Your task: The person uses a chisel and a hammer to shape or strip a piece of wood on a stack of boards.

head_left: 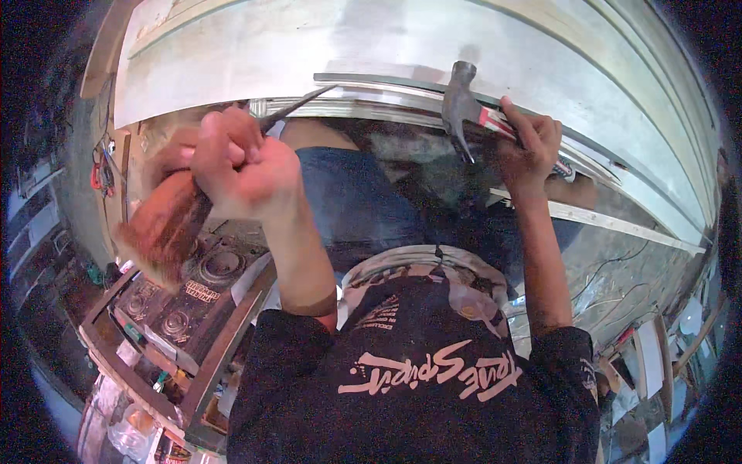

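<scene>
My left hand (243,162), blurred by motion, is closed around a tool at the left. A dark, narrow, pointed shaft (297,108) sticks out past its thumb side, toward the white panel. Below the same fist is a broad brown part (166,228), which looks like wood; I cannot make out whether it belongs to the shaft. My right hand (531,143) grips the handle of a claw hammer (462,104). The hammer's face points away from me and its claw toward me, in front of the strips (386,97) along the panel's near edge.
A long whitish panel (255,46) spans the far side. A light wooden strip (618,224) lies at the right. Near left stands a wooden frame (224,356) beside a dark box with round cones (220,267). Red-handled pliers (100,174) are at the far left.
</scene>
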The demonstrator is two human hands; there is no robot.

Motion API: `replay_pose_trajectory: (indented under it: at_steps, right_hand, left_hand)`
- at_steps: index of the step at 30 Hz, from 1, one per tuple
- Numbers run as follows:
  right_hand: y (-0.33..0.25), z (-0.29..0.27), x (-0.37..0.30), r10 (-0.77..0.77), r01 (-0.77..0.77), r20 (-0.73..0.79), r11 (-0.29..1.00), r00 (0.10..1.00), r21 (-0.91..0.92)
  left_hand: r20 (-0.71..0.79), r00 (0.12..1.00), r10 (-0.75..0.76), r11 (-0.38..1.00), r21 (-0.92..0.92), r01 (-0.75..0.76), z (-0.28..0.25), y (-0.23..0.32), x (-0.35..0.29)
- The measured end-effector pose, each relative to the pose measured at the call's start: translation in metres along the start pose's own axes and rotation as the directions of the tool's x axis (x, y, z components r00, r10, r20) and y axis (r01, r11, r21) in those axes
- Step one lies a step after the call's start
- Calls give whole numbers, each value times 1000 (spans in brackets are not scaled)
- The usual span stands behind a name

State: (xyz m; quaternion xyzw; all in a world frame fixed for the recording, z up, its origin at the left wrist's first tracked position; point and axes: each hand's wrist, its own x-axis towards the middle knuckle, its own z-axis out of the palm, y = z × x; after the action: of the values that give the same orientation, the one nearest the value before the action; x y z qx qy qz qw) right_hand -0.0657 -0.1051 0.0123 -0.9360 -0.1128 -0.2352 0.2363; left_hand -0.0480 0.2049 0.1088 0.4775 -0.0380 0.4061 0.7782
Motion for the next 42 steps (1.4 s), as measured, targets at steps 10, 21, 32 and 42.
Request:
replay_pose_trajectory:
  at_steps: [10, 21, 32, 42]
  right_hand:
    - [3, 7, -7, 15, -14, -71, 1000, 997, 13]
    - [-7, 9, 1, -24, 21, -99, 999, 995, -30]
    - [1, 6, -6, 24, -34, -82, 992, 996, -118]
    - [5, 14, -23, -24, 21, -49, 998, 999, -62]
  left_hand:
    - [497, 838, 225, 896, 232, -379, 46, -17, -45]
    - [570, 785, 244, 862, 244, -445, 77, -33, -68]
    - [540, 824, 171, 854, 336, -397, 101, -40, -67]
    - [778, 606, -163, 804, 461, -376, 131, -68, -51]
